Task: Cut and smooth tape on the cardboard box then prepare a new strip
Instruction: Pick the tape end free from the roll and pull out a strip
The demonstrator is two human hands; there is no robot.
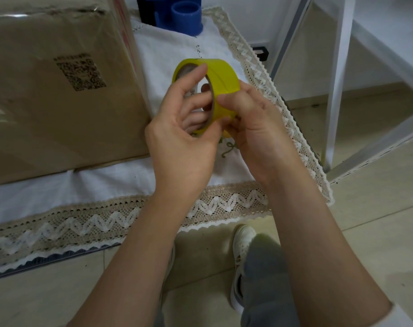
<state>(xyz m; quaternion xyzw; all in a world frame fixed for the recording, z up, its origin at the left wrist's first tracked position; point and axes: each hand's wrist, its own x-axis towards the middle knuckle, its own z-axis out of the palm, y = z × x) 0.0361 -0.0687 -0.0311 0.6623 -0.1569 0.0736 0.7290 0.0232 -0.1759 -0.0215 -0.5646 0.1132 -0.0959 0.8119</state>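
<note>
My left hand and right hand both grip the yellow tape roll, fingers curled around it, beside the cardboard box.

At centre frame, the round roll of yellow tape looks smooth and slightly glossy, its inner core brown card. Upper left, the big brown cardboard box is matt, a shiny clear strip along its edge. The white cloth beneath is woven, edged with openwork beige lace.
</note>
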